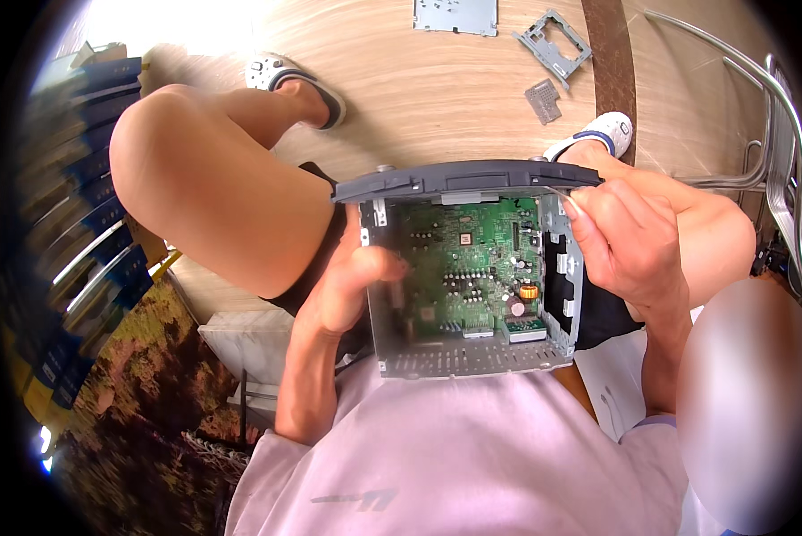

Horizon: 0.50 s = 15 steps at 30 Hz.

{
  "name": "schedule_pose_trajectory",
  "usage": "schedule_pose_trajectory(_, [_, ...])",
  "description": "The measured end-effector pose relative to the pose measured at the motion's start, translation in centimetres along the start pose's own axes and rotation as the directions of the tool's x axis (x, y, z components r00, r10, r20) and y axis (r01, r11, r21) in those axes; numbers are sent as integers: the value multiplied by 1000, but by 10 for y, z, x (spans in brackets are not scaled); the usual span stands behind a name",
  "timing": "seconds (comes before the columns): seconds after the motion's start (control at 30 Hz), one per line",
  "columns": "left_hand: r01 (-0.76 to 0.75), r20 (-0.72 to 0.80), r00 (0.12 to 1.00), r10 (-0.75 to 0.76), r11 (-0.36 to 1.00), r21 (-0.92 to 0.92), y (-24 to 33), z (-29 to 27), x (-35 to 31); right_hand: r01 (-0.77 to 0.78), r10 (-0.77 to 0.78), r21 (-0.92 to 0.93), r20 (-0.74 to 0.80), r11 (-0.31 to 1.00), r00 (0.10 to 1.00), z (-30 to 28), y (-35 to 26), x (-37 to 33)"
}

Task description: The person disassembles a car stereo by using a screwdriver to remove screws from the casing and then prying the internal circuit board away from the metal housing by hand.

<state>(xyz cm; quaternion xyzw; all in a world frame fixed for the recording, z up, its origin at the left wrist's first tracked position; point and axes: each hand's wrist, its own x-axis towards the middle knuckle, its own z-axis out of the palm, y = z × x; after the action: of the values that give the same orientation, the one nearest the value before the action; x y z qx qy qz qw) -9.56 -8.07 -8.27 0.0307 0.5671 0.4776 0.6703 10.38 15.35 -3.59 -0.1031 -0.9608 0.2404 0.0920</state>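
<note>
A car stereo unit (472, 268) with its top off lies across my lap, its metal case showing a green circuit board (486, 246). The unit's dark, slightly curved front panel (437, 181) faces away from me. On the left side wall my left hand (343, 290) is closed, its thumb over the edge above the board. My right hand (629, 232) pinches a thin, pale, pointed tool (557, 191) against the right end of the front panel, where it meets the case. Most of that tool is hidden by my fingers.
On the floor ahead lie a flat metal plate (456, 16), a grey metal bracket frame (555, 46) and a small perforated metal piece (544, 101). Shiny metal tubing (776, 134) stands at the right, and stacked blue items (97, 214) at the left.
</note>
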Motion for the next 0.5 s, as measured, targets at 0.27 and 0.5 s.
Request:
schedule_pose_trajectory(0.27, [-45, -66, 997, 47, 999, 26, -9, 2, 2, -2, 2, -5, -23, 1000, 1000, 9, 1, -9])
schedule_pose_trajectory(0.5, [-31, -99, 995, 25, 998, -59, 11, 22, 0, 19, -13, 43, -135, 999, 991, 32, 10, -17])
